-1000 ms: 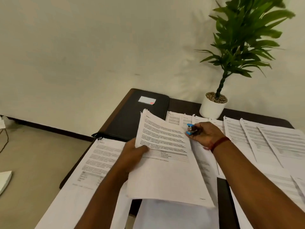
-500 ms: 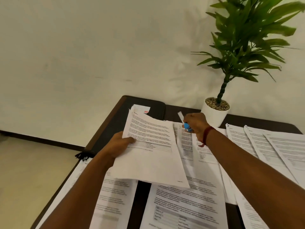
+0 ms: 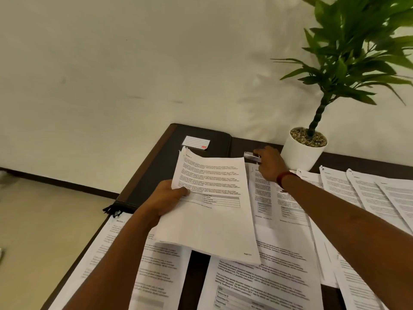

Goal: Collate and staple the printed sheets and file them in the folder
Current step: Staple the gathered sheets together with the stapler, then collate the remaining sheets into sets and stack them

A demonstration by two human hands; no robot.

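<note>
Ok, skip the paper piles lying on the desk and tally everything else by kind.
Folder: 1
Label card: 1
Stapler: 1
Potted plant: 1
Held sheaf: 1
Total: 5

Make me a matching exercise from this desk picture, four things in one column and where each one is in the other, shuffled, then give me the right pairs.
Things:
1. stapled set of sheets
2. stapler
3. black folder
4. potted plant

Places:
A. closed at the table's far left corner, a small label card on it
B. under the right hand, on the table beside the white pot
C. against the wall, at the far edge of the table
D. held up above the table by the left hand

Pairs: 1-D, 2-B, 3-A, 4-C
</note>
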